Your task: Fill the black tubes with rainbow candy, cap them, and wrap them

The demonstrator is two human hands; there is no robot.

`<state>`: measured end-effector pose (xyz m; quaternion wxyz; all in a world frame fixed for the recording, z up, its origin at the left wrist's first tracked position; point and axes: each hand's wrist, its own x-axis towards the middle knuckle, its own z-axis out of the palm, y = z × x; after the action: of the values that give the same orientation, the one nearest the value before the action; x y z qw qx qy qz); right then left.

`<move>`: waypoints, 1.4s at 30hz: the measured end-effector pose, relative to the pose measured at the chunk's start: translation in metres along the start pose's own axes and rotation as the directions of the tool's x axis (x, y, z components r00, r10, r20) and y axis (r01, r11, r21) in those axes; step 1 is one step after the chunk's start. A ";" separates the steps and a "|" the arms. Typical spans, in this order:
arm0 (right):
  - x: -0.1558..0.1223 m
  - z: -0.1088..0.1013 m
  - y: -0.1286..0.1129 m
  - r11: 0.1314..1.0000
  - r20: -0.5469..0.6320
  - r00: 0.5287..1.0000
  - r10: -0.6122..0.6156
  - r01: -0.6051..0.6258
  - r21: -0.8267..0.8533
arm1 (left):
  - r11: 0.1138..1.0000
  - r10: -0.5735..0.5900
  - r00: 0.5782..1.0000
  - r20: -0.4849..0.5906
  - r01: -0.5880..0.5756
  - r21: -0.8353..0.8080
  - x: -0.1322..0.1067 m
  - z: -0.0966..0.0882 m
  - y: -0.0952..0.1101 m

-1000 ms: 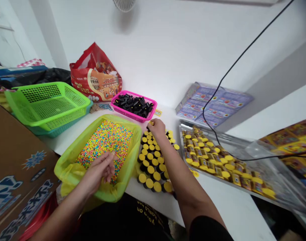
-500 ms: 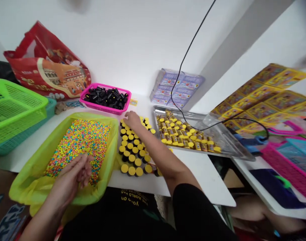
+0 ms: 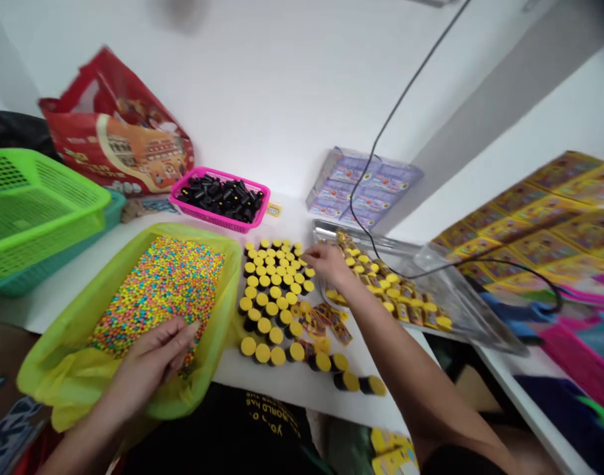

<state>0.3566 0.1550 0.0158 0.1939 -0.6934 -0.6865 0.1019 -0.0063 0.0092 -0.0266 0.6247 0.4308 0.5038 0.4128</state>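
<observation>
Two trays share a white table (image 3: 302, 389): a bag-lined tray (image 3: 223, 264) keeps loose beads (image 3: 158, 297) together beneath the curled left hand (image 3: 151, 369), its grip unclear; the open right hand (image 3: 329, 265) reaches past yellow-capped tubes (image 3: 275, 284) toward a metal tray (image 3: 445, 310).

Green basket (image 3: 45, 218) & pink basket (image 3: 217, 221): moulded plastic, semi-gloss. Yellow-green liner (image 3: 217, 297): thin shiny plastic film. Beads (image 3: 158, 297): smooth, glossy. Tray (image 3: 326, 231): bright smooth metal. Red bag (image 3: 114, 138): glossy printed plastic. Table (image 3: 262, 389): smooth, matt white. Black tubes (image 3: 223, 198) in pink basket: matt-ish finish.
</observation>
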 end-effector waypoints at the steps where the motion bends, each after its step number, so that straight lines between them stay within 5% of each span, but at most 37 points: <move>1: 0.008 0.006 -0.010 0.999 -0.020 0.999 -0.040 0.040 -0.002 | 1.000 0.003 1.000 0.002 -0.003 0.029 0.000 0.001 -0.001; 7: 0.096 0.046 -0.090 0.975 -0.074 0.975 -0.209 0.202 -0.098 | 0.999 -0.004 1.000 -0.031 0.005 0.034 0.001 0.002 0.000; 14: 0.191 0.100 -0.145 0.980 0.075 0.995 -0.059 0.072 -0.186 | 0.993 -0.061 0.996 -0.066 0.054 -0.109 0.004 0.001 -0.001; 18: 0.198 0.115 -0.154 0.979 0.081 0.997 0.002 0.015 -0.202 | 0.969 -0.033 0.969 -0.245 -0.029 -0.245 0.004 -0.001 0.005; 22: 0.187 0.102 -0.158 0.981 -0.015 1.000 -0.023 0.020 -0.193 | 0.903 0.008 0.886 -0.463 -0.206 -0.378 0.002 -0.002 0.013; 26: 0.146 0.094 -0.169 0.971 -0.006 0.977 -0.213 0.211 -0.113 | 0.829 0.013 0.832 -0.555 -0.319 -0.459 0.000 -0.005 0.017; 28: 0.114 0.100 -0.178 0.903 0.109 0.898 -0.426 0.429 -0.008 | 0.804 0.010 0.826 -0.564 -0.342 -0.487 -0.001 -0.006 0.017; 31: 0.068 0.119 -0.193 0.604 0.276 0.553 -0.786 0.781 0.158 | 0.787 0.017 0.835 -0.551 -0.351 -0.508 -0.001 -0.008 0.015; 33: 0.048 0.132 -0.201 0.449 0.337 0.396 -0.854 0.889 0.094 | 0.780 0.030 0.845 -0.535 -0.354 -0.516 -0.002 -0.008 0.013; 36: 0.035 0.145 -0.212 0.380 0.429 0.374 -0.822 0.922 -0.074 | 0.771 0.041 0.853 -0.520 -0.358 -0.526 -0.003 -0.008 0.010; 42: 0.026 0.154 -0.224 0.473 0.467 0.414 -0.782 0.881 0.012 | 0.758 0.037 0.852 -0.522 -0.365 -0.541 -0.003 -0.010 0.010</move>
<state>0.0904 0.1968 -0.0287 -0.0137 -0.2360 -0.9703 0.0517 -0.0172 0.0099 -0.0177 0.5359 0.1370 0.4265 0.7156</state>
